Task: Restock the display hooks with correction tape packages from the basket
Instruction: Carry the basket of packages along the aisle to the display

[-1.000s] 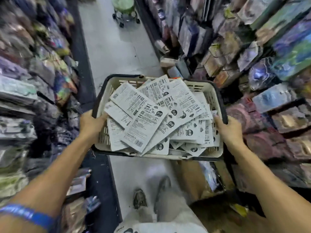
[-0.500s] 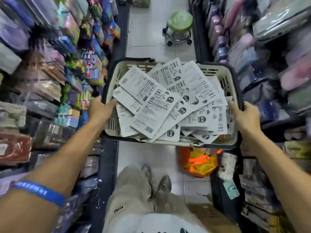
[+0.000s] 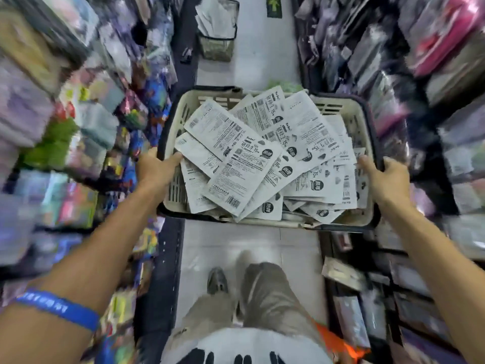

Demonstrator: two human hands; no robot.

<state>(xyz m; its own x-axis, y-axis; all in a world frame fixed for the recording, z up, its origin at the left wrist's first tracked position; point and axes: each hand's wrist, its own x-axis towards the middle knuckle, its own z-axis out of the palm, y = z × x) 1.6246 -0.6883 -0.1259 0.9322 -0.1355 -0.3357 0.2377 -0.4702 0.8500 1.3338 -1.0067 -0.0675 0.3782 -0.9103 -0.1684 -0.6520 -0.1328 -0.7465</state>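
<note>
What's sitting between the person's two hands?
The basket, heaped with correction tape packages, spans from left hand to right hand in the head view.

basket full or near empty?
Full. White correction tape packages pile across the basket, overlapping up to its rim; the bottom is hidden.

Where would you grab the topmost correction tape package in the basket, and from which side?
Pinch the topmost package at its near barcode end, coming from above. It lies flat and tilted on the pile in the basket, that corner overhanging. Both the left hand and right hand grip the basket.
</note>
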